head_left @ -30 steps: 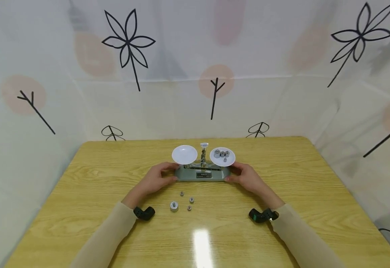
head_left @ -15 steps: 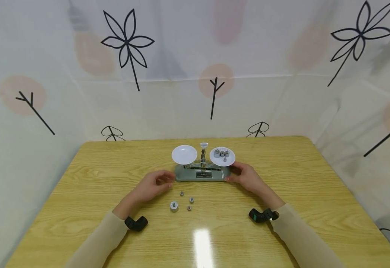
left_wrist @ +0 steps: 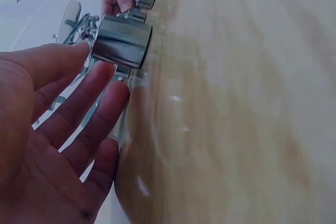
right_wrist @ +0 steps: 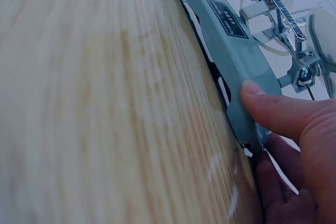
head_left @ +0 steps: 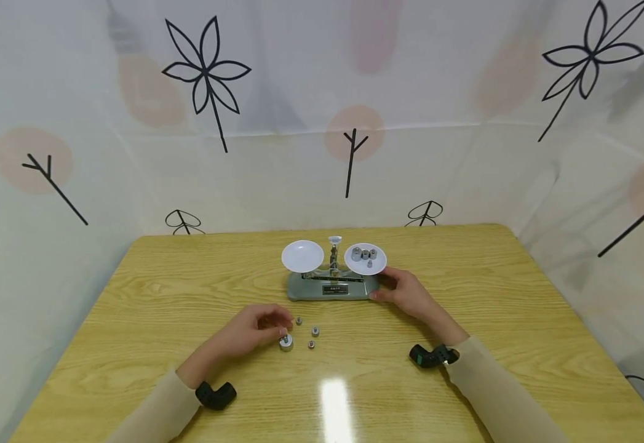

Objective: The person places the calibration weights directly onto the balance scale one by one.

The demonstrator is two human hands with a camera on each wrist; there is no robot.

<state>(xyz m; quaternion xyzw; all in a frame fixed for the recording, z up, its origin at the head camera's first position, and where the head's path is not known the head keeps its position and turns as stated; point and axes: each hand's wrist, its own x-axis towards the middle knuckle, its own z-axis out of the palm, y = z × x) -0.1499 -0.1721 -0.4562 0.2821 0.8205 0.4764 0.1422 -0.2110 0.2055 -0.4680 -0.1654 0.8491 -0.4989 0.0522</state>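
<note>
A balance scale point(head_left: 310, 289) with a grey-green base and two white pans stands on the table. My right hand point(head_left: 410, 295) grips the right end of its base, thumb point(right_wrist: 262, 98) on the front face and fingers behind. Several metal weights point(head_left: 357, 253) sit on the right pan; the left pan point(head_left: 302, 256) holds nothing. My left hand point(head_left: 252, 332) is at the largest loose weight point(head_left: 286, 343), a knobbed metal cylinder. In the left wrist view its thumb tip is right at the knob end of this weight point(left_wrist: 122, 40), with the other fingers spread and relaxed.
To the right of the large weight, smaller weights stand on the table: one farther back point(head_left: 299, 320), one in the middle point(head_left: 315, 331) and one nearer point(head_left: 311, 344). A patterned white cloth point(head_left: 277, 178) hangs behind the wooden table point(head_left: 438, 400).
My left hand has let go of the left end of the scale's base and moved toward me to the largest loose weight. The right hand has stayed on the base.
</note>
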